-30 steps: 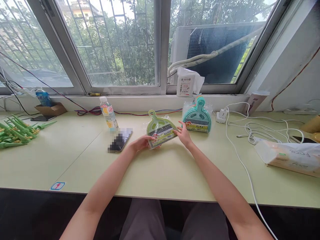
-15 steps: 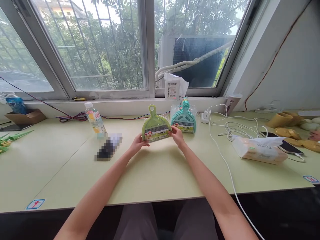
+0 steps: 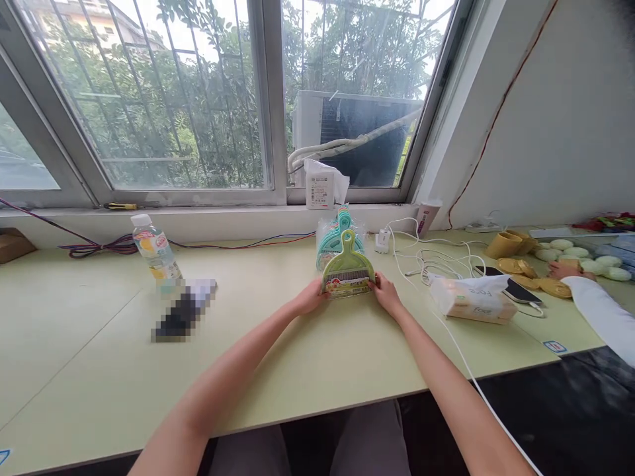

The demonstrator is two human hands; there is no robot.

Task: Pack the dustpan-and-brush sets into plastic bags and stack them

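A light green dustpan with a grey-bristled brush and a printed label stands upright between my hands, handle up. My left hand grips its lower left edge, and my right hand has its lower right edge. Just behind it, partly covered by it, stands a row of teal dustpans in clear wrapping, with several handles lined up one behind another. Whether the green dustpan touches the front teal one I cannot tell.
Left stands a drink bottle near a blurred-out dark item. To the right lie white cables, a charger, a tissue pack and a phone. A co-worker's hand is among round pale items at far right.
Both my hands have carried the green dustpan rightward, from beside the teal row to in front of it. The view has turned to the right, and a co-worker's sleeve now shows.
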